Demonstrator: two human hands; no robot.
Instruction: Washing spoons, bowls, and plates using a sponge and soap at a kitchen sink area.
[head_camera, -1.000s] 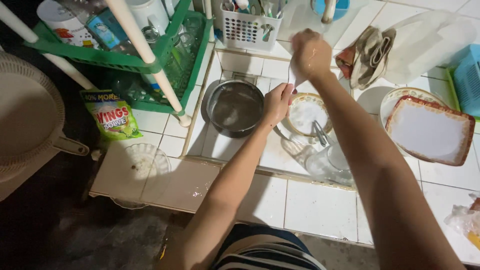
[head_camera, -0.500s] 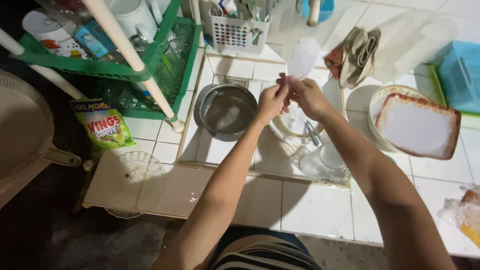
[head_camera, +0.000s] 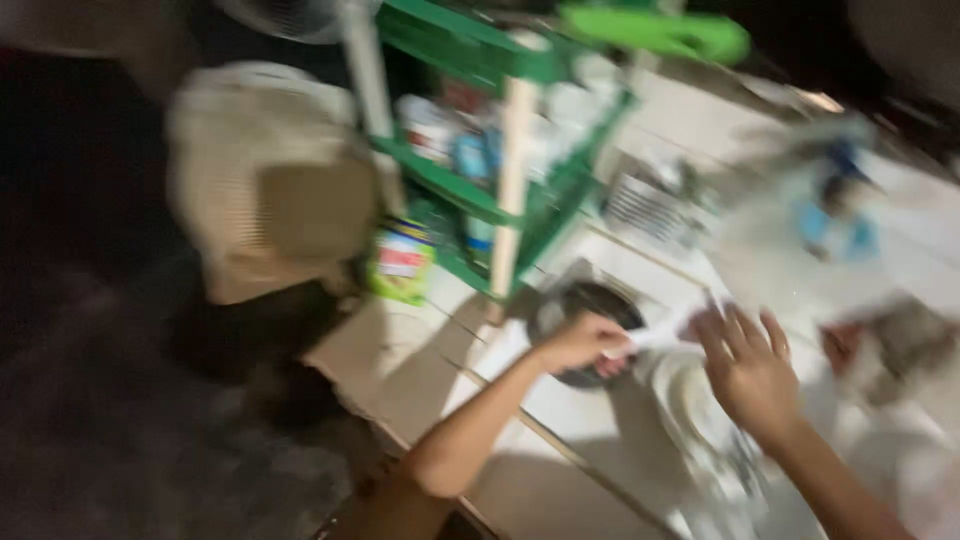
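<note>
Spoon (head_camera: 662, 338), pale and blurred, lies between both hands over the tiled tabletop (head_camera: 560, 420), long axis running left to right. Left hand (head_camera: 590, 343) is clenched on its left end; right hand (head_camera: 748, 362), fingers spread, touches its right end beside the dark bowl (head_camera: 590, 300).

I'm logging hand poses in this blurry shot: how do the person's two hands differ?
The left hand is curled shut, pinching a pale thin item; the right hand is open, fingers spread. The left hand sits over the dark metal bowl; the right hand over white dishes. Both are bare.
</note>
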